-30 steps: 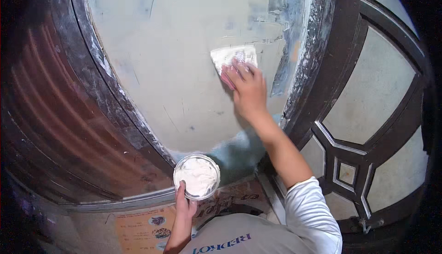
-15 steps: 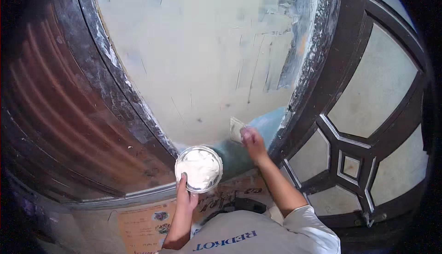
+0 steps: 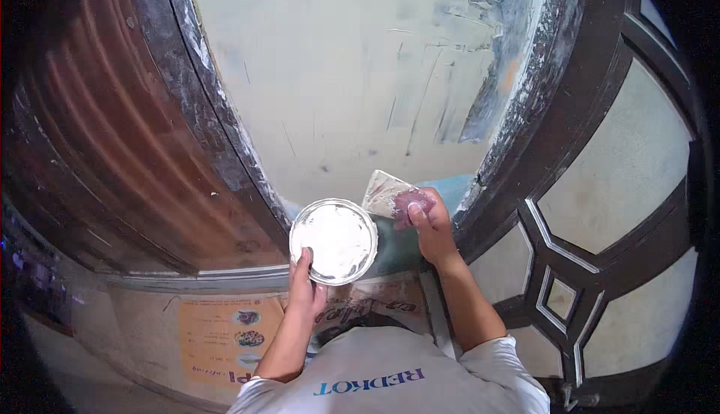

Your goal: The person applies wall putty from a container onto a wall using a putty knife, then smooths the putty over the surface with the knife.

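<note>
1. The round tub (image 3: 335,240) of white paste sits in front of the wall's lower part, its top facing up.
2. The left hand (image 3: 306,286) grips the tub's near left side, thumb over the rim; the other fingers are mostly hidden underneath.
3. Just right of the tub is a flat, pale scraper (image 3: 381,191) smeared with paste; whether its corner touches the rim, I cannot tell.
4. The right hand (image 3: 433,226) is closed around the scraper's purplish grip, thumb on top.
5. Beyond both stands the pale coated wall (image 3: 322,76), streaked and scratched toward its right, blue-green at the bottom.
6. Brown panelling (image 3: 112,136) lies left, a dark door (image 3: 581,140) with pale panels right.
7. Below left is an orange printed sheet (image 3: 214,331).
</note>
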Available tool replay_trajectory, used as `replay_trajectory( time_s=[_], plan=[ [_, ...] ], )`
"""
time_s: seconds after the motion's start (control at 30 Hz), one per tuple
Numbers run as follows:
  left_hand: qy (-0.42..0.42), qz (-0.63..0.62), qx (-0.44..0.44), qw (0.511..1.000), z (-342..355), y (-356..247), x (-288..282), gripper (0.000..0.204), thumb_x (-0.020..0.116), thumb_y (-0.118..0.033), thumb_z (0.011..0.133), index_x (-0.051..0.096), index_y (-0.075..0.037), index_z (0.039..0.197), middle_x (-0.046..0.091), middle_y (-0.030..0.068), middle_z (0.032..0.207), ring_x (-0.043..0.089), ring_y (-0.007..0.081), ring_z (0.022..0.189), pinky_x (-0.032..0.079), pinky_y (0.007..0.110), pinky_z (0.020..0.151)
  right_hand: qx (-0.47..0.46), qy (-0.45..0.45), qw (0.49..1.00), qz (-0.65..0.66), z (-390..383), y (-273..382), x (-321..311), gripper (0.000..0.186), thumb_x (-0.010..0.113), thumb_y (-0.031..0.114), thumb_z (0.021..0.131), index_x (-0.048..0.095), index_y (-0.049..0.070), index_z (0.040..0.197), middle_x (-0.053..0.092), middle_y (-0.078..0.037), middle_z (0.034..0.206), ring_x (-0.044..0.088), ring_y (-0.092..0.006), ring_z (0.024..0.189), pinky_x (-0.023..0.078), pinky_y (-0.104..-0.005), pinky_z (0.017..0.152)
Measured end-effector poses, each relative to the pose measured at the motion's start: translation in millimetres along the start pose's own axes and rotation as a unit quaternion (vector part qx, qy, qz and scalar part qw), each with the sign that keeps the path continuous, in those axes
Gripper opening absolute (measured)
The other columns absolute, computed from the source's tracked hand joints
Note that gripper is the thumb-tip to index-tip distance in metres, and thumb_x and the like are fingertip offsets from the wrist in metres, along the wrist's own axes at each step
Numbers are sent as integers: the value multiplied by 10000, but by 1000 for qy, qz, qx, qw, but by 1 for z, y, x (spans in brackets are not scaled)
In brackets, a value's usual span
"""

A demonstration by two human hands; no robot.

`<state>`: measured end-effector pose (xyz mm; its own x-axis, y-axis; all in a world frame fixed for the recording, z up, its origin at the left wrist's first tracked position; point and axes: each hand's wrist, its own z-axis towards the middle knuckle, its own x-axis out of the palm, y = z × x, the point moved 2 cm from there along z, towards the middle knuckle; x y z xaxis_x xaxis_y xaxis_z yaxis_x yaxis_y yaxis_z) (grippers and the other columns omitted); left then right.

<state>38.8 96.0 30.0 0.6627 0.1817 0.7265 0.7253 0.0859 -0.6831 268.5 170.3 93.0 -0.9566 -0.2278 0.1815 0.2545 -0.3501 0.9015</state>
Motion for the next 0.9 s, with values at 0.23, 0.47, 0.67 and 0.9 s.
replay_trajectory(
  time_s=[0.23, 0.47, 0.67, 0.9],
  plan=[
    [-24, -22, 2, 999, -25, 27, 24, 514, 544, -234, 965, 330, -73, 1404, 462, 127, 1371, 488, 265, 1249, 438, 409, 1038, -116, 103, 972, -179, -23, -1, -34, 207, 530, 156, 969, 540, 26, 1129, 625, -80, 1017, 554, -131, 787, 470, -290, 740],
    [-21, -16, -8, 1000, -44, 51, 33, 553, 462, -363, 995, 345, 5, 1391, 472, 165, 1377, 505, 279, 1244, 432, 411, 1044, -229, 146, 897, -349, -27, -22, -81, 171, 543, 72, 906, 624, 47, 1055, 675, -129, 1059, 631, -313, 935, 465, -393, 822],
    [-48, -28, 1, 998, -56, 72, 44, 497, 505, -298, 983, 360, -39, 1382, 494, 147, 1351, 532, 274, 1210, 466, 413, 1010, 53, -17, 998, -17, -28, -10, -110, 274, 505, 240, 980, 517, 6, 1123, 610, -100, 986, 596, -145, 809, 538, -297, 604],
    [-45, -20, -39, 998, -59, 90, 61, 516, 550, -281, 966, 333, -103, 1401, 495, 137, 1339, 541, 270, 1200, 510, 405, 953, 36, 29, 999, 11, -39, 3, -124, 330, 540, 268, 967, 480, 0, 1150, 587, -86, 997, 586, -134, 806, 546, -272, 593]
  ],
)
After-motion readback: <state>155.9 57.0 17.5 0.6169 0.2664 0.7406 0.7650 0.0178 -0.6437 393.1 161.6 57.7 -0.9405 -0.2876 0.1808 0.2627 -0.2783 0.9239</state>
